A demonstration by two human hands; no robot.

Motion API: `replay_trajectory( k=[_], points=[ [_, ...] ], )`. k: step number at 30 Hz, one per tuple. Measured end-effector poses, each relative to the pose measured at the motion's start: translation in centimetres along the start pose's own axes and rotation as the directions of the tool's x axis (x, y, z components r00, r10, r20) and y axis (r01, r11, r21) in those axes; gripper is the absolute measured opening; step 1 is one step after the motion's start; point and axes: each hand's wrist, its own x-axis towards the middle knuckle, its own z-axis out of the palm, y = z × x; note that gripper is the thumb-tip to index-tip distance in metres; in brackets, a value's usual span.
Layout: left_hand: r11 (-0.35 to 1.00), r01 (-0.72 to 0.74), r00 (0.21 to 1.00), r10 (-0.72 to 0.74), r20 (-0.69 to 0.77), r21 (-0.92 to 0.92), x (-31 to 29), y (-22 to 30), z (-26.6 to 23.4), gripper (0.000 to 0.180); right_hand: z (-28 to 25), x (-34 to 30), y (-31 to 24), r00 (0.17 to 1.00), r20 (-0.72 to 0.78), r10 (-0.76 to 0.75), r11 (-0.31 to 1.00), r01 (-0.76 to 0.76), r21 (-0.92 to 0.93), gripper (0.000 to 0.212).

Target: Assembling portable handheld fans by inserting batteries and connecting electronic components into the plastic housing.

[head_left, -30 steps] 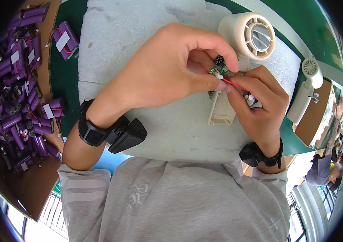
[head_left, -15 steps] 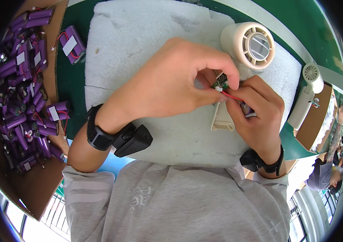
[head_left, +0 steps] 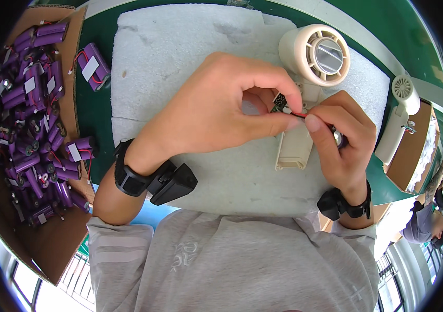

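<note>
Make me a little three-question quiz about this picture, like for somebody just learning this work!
1. True or false: the person's left hand is inside the brown cardboard box of purple cylindrical batteries.

2. Pick one. The thin wires by the right hand are:
A) blue and yellow
B) red and black
C) green and white

3. How many cream plastic fans with round heads can you see?

Key:
1. False; it holds a small green-and-black circuit board over the white foam slab.
2. B.
3. Two: one on the foam slab, one off to the right.
</note>
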Motion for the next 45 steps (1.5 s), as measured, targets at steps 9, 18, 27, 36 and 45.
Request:
replay_trajectory(
  k=[9,18,27,36,45],
  points=[
    [0.929,-0.231,0.966,0.254,-0.043,0.291,0.2,-0.2,0.4,0.018,-0.3,0.0,-0.1,0.999,0.003,0.044,0.991,-0.044,0.13,0.001],
    [0.949,-0.186,0.972,0.215,-0.092,0.254,-0.1,-0.1,0.7,0.016,0.0,0.0,-0.5,0.989,-0.086,-0.117,0.971,0.096,-0.218,0.012],
    [0.999,0.005,1.0,-0.004,-0.021,0.034,-0.1,-0.3,0.3,0.024,0.2,-0.2,0.0,0.993,-0.036,-0.114,0.979,0.106,-0.173,0.018],
    [0.957,0.1,0.995,-0.093,0.038,-0.274,0.0,0.2,-0.1,0.037,-0.1,-0.1,0.1,0.991,-0.005,-0.131,0.979,0.129,-0.158,0.02],
    [0.962,0.128,0.992,-0.129,0.01,-0.243,0.2,0.3,-0.3,0.039,-0.1,-0.1,0.1,0.99,0.01,-0.138,0.974,0.137,-0.18,0.019]
  ],
)
